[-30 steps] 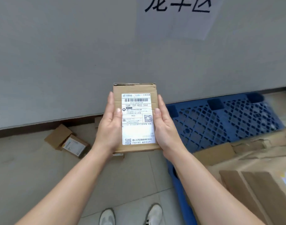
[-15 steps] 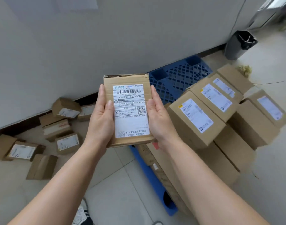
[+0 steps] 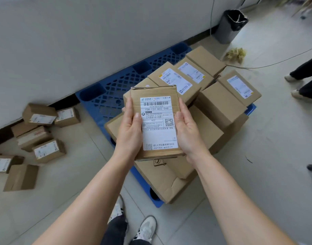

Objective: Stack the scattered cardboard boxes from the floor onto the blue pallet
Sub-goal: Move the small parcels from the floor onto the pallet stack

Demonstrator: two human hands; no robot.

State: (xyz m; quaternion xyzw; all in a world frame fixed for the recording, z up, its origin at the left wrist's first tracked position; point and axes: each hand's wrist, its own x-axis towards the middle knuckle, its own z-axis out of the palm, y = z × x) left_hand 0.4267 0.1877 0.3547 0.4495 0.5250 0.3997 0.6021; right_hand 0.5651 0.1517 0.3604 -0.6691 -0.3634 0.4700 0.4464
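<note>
- Presently, left grip (image 3: 129,133) and right grip (image 3: 188,133) clasp the labelled box (image 3: 158,121) by its sides, above stacked boxes (image 3: 220,106) by the near edge of the blue pallet (image 3: 105,96).
- Risk: the uneven stack could tip it on release.

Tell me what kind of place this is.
Likely a parcel depot or courier storeroom: labelled cardboard boxes stacked on a blue pallet, more boxes scattered on the tiled floor, and a barcoded shipping label on the held box.
</note>
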